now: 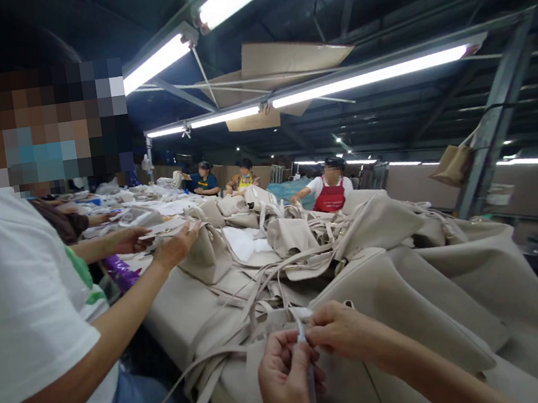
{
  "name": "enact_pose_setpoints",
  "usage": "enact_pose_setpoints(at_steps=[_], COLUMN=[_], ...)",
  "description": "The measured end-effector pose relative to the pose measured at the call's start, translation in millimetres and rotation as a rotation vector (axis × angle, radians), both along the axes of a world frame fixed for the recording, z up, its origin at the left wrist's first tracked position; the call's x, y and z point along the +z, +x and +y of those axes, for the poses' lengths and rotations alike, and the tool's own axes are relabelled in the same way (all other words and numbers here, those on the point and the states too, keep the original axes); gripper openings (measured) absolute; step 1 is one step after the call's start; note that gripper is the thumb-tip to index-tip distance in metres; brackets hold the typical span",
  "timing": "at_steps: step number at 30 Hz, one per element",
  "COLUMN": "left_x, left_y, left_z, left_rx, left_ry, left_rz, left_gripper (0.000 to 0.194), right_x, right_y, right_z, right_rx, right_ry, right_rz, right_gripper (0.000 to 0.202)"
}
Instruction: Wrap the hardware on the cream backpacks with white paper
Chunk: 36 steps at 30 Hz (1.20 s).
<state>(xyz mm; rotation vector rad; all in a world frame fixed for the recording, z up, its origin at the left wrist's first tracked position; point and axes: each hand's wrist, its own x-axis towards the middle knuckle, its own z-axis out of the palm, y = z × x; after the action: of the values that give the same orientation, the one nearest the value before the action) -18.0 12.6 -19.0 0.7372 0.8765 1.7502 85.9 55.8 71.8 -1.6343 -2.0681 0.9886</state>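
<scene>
Single head-worn view, facing forward over beige material [401,303] close by, lamps [372,77] overhead

straps [207,392] lie among the heaped bags [391,304], a co-worker [16,281] to their left, three people [331,194] behind them.

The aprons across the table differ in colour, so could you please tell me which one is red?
The rightmost apron, worn over a white top, is red; the yellow apron is farther left.
</scene>
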Motion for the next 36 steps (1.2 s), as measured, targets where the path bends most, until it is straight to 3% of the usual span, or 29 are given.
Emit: enact_pose_setpoints(at_steps=[3, 7, 12, 18, 22, 29, 36], left_x=[-1.8, -0.4, -2.3, -13.9, -14.0, -5.9, -5.2], left_y=[-4, -2, 5, 7, 6, 2, 0], left_z=[5, 3, 1, 5, 5, 0, -3], left_rx=[-0.093, -0.048, 0.000, 0.014, -0.008, 0.029, 0.002], left_ry=[-0.067, -0.050, -0.011, 0.024, 0.032, -0.018, 0.011], left_rz=[-0.085, -0.076, -0.040, -0.044, -0.076, -0.200, -0.121], left_gripper=[0.046, 0.044, 0.044, 0.052, 0.055, 0.064, 0.048], right_x=[-5.5, -12.7, -16.0, -8.5, -11.9, -21.2, -20.2], right_y=[-4, -9, -9, -8, -7, -7, -8], right_z=[2, 1, -1, -2, 0, 1, 1], right_rx=[-0.004, -0.018, -0.140, -0.196, -0.202, -0.128, -0.125], right_ry=[-0.065, -0.083, -0.108, -0.450, -0.557, -0.595, -0.590], right_rz=[0.077, 0.245, 0.486, 0.845, 1.007, 1.118, 1.146], right_gripper=[0.015, 0.010, 0.032, 0.043, 0.046, 0.047, 0.045])
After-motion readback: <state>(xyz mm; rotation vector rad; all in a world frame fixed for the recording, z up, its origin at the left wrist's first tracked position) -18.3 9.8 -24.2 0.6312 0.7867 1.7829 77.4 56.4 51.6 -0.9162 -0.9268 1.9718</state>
